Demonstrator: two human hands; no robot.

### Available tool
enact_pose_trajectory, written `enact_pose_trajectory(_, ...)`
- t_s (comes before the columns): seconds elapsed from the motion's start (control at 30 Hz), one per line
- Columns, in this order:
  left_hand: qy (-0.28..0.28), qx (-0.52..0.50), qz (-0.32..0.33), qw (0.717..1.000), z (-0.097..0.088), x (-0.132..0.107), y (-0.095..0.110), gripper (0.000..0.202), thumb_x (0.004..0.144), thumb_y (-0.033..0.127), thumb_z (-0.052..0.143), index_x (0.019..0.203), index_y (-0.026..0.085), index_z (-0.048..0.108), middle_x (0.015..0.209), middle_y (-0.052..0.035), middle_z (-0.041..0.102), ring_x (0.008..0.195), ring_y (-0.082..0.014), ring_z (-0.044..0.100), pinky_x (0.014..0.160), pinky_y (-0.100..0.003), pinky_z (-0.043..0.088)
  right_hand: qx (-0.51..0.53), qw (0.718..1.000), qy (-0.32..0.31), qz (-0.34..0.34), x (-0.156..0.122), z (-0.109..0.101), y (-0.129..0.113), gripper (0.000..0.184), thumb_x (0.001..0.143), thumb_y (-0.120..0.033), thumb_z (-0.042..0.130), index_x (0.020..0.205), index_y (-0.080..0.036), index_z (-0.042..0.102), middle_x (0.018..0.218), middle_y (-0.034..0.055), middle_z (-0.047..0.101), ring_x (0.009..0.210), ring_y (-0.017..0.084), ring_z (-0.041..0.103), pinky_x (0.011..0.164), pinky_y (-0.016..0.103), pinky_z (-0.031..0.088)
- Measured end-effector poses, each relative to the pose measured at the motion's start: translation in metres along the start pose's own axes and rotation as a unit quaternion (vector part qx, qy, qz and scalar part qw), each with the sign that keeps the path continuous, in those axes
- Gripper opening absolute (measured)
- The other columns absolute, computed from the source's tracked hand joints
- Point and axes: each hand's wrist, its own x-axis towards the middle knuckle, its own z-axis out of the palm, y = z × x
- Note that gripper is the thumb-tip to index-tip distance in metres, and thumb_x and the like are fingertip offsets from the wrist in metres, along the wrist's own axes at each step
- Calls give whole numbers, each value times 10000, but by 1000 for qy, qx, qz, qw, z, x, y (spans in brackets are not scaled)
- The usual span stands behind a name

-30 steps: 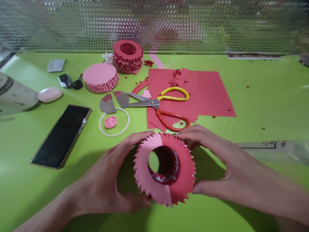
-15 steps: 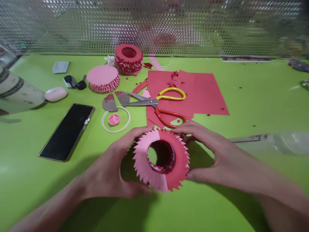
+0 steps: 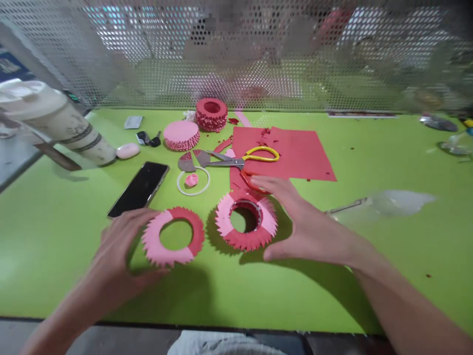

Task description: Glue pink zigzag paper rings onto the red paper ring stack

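Note:
My left hand (image 3: pixel 114 251) grips a thin, saw-toothed paper ring (image 3: pixel 173 257), half pink and half red, by its left edge. My right hand (image 3: pixel 310 229) curves around a short stack of saw-toothed paper rings (image 3: pixel 244 241), also pink and red. Its fingers reach the top of the stack and its thumb lies near the bottom. The stack has a round central hole with a red and silvery inner wall. Its left side stays free of my hand.
Yellow-and-orange-handled scissors (image 3: pixel 244 159) lie on red paper sheets (image 3: pixel 306 158) behind my right hand. A phone (image 3: pixel 138 190) lies left of the thin ring. Further back stand a pink-topped stack (image 3: pixel 182 135) and a red ring stack (image 3: pixel 211 114). A perforated metal screen (image 3: pixel 236 59) closes the far side.
The thin ring has separated from the stack and moved left in my left hand. The view has shifted back, so more of the table shows and everything looks smaller.

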Motion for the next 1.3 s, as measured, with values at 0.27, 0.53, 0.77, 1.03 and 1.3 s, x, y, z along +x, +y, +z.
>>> enact_pose_trajectory(0.27, -17, 89, 12, 996, 14, 2, 15, 888, 867, 629, 777, 1616, 292, 438, 1668, -234, 435, 1549, -571, 419, 1201, -804, 376, -153, 982, 106, -38, -43, -8, -19, 951, 838, -503, 949, 1648, -315, 487, 1620, 175, 609, 1489, 476, 575, 1198, 723, 479)
enact_pose_trajectory(0.53, -124, -10, 137, 983, 13, 49, 83, 991, 917, 572, 819, 1728, 336, 301, 1849, -187, 267, 1684, -499, 319, 1306, -735, 390, -165, 967, 167, 102, -141, 38, 19, 844, 805, -538, 931, 1517, -319, 534, 1605, 160, 618, 1468, 494, 592, 1154, 742, 503)
enact_pose_trajectory(0.77, -158, -108, 133, 972, 38, 96, 105, 1172, 823, 533, 896, 1772, 278, 256, 1789, -214, 428, 1575, -483, 534, 1250, -658, 503, -34, 836, 476, 270, -131, 17, 47, 594, 886, -707, 811, 1207, -258, 592, 1209, 116, 711, 1044, 339, 720, 947, 589, 613)
enact_pose_trajectory(1.03, -104, -109, 123, 981, 64, 89, 87, 1204, 806, 632, 901, 1787, 295, 289, 1706, -215, 533, 1542, -528, 555, 1174, -691, 560, 48, 910, 344, 226, -91, -13, 48, 571, 939, -677, 782, 1239, -192, 748, 1281, 205, 812, 1174, 428, 775, 1060, 740, 570)
enact_pose_trajectory(1.3, -77, -342, 135, 927, 10, 89, 129, 794, 837, 416, 935, 1560, 365, 610, 1521, -112, 698, 1333, -369, 718, 1110, -550, 636, 74, 993, 76, 51, -67, -21, -30, 597, 1044, -522, 677, 1569, -283, 520, 1364, 132, 730, 1201, 342, 730, 1012, 517, 633)
